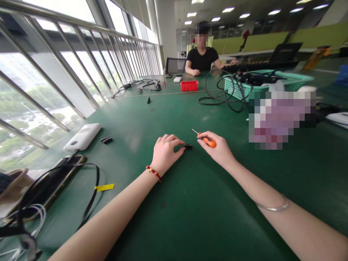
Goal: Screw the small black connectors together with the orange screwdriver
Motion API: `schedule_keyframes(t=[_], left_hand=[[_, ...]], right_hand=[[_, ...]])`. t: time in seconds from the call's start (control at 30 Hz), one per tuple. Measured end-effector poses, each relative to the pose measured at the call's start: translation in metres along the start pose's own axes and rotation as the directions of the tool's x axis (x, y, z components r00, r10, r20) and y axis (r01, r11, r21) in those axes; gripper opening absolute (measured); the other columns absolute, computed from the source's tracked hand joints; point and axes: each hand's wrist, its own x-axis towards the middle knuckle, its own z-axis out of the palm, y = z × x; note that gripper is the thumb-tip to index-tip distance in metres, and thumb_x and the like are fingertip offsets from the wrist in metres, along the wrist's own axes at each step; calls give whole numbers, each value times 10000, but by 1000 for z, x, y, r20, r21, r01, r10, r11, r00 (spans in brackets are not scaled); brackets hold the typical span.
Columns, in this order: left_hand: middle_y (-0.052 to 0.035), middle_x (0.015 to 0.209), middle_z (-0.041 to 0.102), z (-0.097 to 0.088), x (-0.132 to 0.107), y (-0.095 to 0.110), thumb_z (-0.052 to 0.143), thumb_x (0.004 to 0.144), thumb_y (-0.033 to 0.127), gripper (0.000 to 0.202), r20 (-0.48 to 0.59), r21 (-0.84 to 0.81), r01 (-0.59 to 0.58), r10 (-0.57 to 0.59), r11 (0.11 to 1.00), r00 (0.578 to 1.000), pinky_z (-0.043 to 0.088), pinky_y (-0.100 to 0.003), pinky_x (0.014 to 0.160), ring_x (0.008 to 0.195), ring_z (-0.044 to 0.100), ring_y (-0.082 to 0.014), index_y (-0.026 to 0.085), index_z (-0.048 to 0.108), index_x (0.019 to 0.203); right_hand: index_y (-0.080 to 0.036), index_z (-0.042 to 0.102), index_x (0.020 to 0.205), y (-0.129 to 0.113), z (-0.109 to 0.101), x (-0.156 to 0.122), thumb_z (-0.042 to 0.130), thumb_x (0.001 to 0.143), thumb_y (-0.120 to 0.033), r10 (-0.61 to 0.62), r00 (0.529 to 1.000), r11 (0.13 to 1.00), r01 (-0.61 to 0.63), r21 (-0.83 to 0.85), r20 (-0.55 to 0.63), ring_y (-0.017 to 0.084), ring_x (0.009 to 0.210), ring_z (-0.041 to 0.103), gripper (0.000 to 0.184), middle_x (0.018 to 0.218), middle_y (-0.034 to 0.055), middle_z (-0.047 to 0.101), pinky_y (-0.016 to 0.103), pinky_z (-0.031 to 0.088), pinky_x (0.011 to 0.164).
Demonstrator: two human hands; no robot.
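Note:
My left hand [166, 153] rests low over the green table [174, 214], thumb and fingers closed on one end of a small black part [188, 146]. What exactly the part is, I cannot make out. To its right, my right hand [217, 146] grips a screwdriver [210, 141] by its orange and black handle. The thin metal shaft points up and to the left, its tip apart from the black part. Further left on the tabletop lie similar small black pieces [107, 140], beside a white power bank [83, 137].
A phone [54, 185] with cables lies at the near left. Farther back stand a red box [189, 86], a teal basket [292, 80] of cables and a blurred-out item [280, 117]. Across the table sits a person [202, 56]. A metal railing [108, 32] runs along the left.

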Motion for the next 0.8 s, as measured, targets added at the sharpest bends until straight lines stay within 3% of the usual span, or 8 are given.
schedule_keyframes(t=[0.17, 0.3, 0.43, 0.8], left_hand=[[-26, 941, 667, 4, 4, 6, 609, 812, 284, 178, 35, -113, 28, -25, 993, 999, 428, -327, 816, 919, 560, -198, 214, 691, 954], [-28, 942, 669, 6, 5, 10, 609, 815, 316, 175, 38, -94, 79, -76, 992, 996, 424, -339, 820, 941, 556, -211, 207, 686, 927], [-25, 932, 674, 7, 3, 9, 635, 785, 318, 144, 18, -32, 108, -108, 994, 994, 412, -347, 793, 928, 555, -217, 212, 689, 867], [0, 895, 683, 5, 2, 6, 624, 798, 244, 130, -15, -9, 45, -45, 999, 999, 406, -332, 767, 867, 549, -190, 258, 741, 852]], right_hand=[[-231, 662, 942, 1, 2, 1, 591, 780, -206, -39, 991, 973, 67, -221, 127, 190, 827, 593, 178, 900, 33, 607, 322, 448, 769], [-216, 668, 954, 1, 5, 2, 617, 777, -210, -67, 982, 946, 120, -302, 178, 219, 879, 573, 184, 883, 50, 586, 346, 436, 809], [-229, 667, 953, 0, 5, 3, 636, 773, -229, -74, 979, 933, 136, -334, 192, 217, 864, 560, 182, 872, 47, 578, 341, 430, 796], [-239, 651, 929, 2, 4, 3, 626, 774, -210, -68, 979, 936, 129, -327, 193, 210, 866, 554, 160, 869, 39, 584, 325, 423, 779]])
